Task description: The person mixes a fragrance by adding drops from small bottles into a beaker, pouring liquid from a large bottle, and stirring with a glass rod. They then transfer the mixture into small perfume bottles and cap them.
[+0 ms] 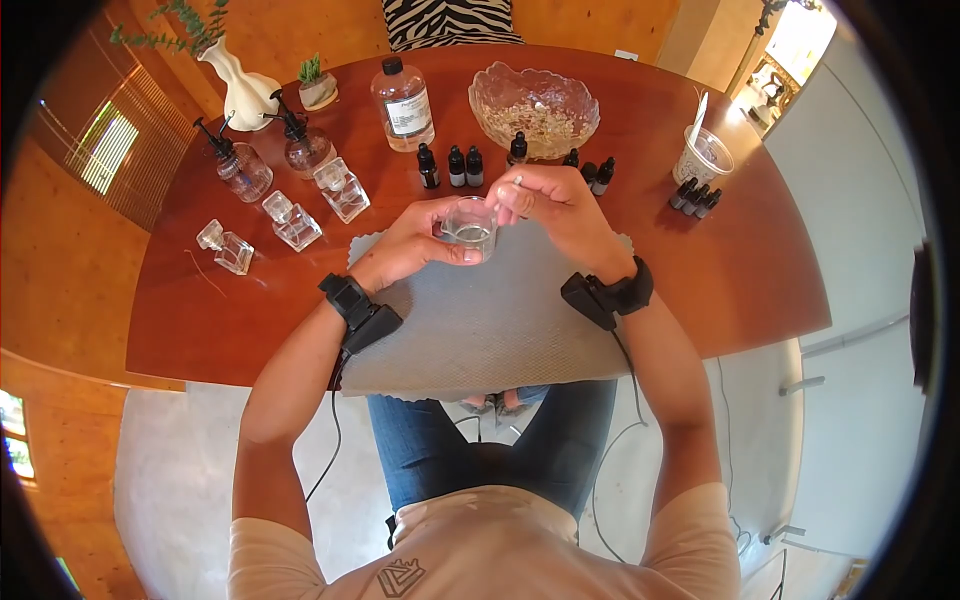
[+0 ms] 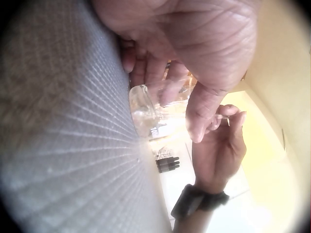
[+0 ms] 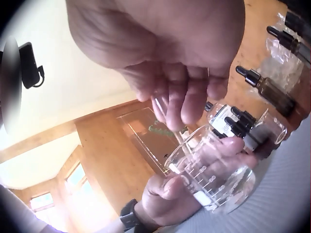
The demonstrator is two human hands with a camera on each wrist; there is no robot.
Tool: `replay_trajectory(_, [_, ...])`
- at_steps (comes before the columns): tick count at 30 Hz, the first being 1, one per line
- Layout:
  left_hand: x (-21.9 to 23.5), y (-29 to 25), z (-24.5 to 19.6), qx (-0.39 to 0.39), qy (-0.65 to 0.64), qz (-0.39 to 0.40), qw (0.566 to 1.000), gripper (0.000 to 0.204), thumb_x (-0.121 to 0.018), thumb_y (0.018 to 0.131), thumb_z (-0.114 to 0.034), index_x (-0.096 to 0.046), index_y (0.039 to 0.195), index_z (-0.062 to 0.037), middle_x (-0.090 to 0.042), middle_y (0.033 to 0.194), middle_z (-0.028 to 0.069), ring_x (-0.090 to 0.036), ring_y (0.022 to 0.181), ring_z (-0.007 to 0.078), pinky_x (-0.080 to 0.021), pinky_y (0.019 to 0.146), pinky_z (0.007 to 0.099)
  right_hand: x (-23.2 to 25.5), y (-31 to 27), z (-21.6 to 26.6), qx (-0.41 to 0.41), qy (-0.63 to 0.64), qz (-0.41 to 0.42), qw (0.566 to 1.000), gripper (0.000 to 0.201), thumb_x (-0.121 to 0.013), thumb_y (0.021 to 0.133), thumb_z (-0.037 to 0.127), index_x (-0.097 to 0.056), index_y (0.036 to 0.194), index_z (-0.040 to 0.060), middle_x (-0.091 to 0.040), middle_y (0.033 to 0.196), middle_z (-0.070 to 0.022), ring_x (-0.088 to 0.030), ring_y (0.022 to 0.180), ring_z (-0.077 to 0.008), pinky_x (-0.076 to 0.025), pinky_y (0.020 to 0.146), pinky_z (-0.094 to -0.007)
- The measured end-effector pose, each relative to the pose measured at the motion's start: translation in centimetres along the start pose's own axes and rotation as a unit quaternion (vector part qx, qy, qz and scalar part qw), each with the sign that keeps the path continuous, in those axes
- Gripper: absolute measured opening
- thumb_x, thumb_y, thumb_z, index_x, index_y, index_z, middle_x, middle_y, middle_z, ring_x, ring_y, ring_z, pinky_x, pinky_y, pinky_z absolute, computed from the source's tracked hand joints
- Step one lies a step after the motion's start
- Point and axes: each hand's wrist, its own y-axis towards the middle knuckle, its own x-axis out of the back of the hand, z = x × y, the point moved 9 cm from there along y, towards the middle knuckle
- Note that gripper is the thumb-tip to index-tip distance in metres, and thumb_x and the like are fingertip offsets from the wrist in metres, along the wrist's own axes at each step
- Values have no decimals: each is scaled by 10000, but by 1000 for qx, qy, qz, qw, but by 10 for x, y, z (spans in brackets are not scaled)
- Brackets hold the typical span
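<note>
A glass beaker [image 1: 470,232] with clear liquid at its bottom stands near the far edge of the grey mat [image 1: 480,320]. My left hand [image 1: 415,243] grips it from the left, thumb in front and fingers behind. Over the rim, my right hand [image 1: 555,205] pinches a thin clear rod [image 3: 160,108] that slants down into the beaker [image 3: 214,174], as the right wrist view shows. Printed volume marks show on the glass there. Whether the rod's lower end reaches the liquid is unclear.
Behind the hands are several black dropper bottles [image 1: 428,166], a large labelled bottle [image 1: 405,108] and a glass bowl [image 1: 535,105]. Glass spray bottles [image 1: 343,190] and a white vase [image 1: 248,95] stand left. At right is a cup [image 1: 703,155] beside small bottles [image 1: 694,198].
</note>
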Motion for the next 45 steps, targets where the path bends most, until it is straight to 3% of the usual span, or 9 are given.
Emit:
replay_trajectory(4, [0,0,1,2,6,-2,1000,637,-839,820,-93,-576,1396,-31,-659,1293,56,-601,1190,161,-466,1046,334,-3,-1,-2,-11,6,45,999,204,-600,1021,129,-673,961,-52,-661,843,-52,-603,784,-103,-505,721,-273])
replay_trajectory(7, [1,-1,1,-1,0,-5,1000,632,-839,820,-96,-580,1393,-33,-658,1296,57,-602,1189,163,-467,1045,335,4,-2,-7,-33,14,-40,999,202,-597,1023,132,-678,967,-45,-659,840,-48,-605,787,-104,-502,733,-272])
replay_trajectory(10, [-1,-1,-1,6,3,-4,1000,633,-839,820,-98,-579,1393,-32,-658,1294,58,-602,1189,165,-467,1046,336,-5,-2,-3,-15,15,54,998,209,-596,1026,142,-681,972,-41,-657,833,-43,-604,785,-102,-496,731,-269])
replay_trajectory(22, [0,-2,1,12,2,-4,1000,636,-842,813,-92,-581,1391,-30,-657,1294,56,-598,1196,162,-462,1054,338,2,-2,-1,1,0,-20,1000,204,-605,1020,141,-684,958,-36,-660,833,-34,-606,780,-102,-489,716,-268])
replay_trajectory(25, [0,-1,0,9,5,-2,1000,635,-841,813,-90,-583,1390,-33,-656,1298,56,-596,1202,163,-456,1061,340,-5,-3,1,-11,11,53,998,198,-608,1016,135,-677,961,-43,-657,839,-35,-605,783,-103,-490,706,-268])
replay_trajectory(28, [0,-1,1,8,-2,3,1000,633,-840,814,-87,-583,1390,-33,-655,1302,58,-597,1202,164,-456,1060,340,4,-1,-5,-10,5,-29,1000,195,-609,1015,130,-671,959,-46,-652,839,-33,-602,785,-103,-489,710,-267])
replay_trajectory(31, [-1,0,0,-1,8,1,1000,631,-838,816,-84,-582,1390,-32,-660,1295,57,-604,1189,162,-465,1048,336,-1,-1,-3,-6,-5,40,999,197,-605,1019,131,-670,957,-44,-650,834,-32,-598,785,-101,-488,721,-265])
replay_trajectory(34, [0,0,-1,-4,5,-1,1000,629,-837,817,-82,-582,1390,-33,-667,1281,55,-611,1173,159,-474,1035,334,2,-2,-5,-31,28,-12,999,211,-597,1027,141,-670,955,-44,-649,836,-30,-600,782,-102,-487,734,-269])
replay_trajectory(45, [0,-1,0,9,1,-2,1000,642,-844,814,-97,-576,1395,-32,-668,1272,57,-609,1174,160,-471,1035,336,3,-2,-5,-33,7,20,999,211,-602,1023,143,-691,955,-35,-673,862,-41,-609,799,-101,-497,747,-265])
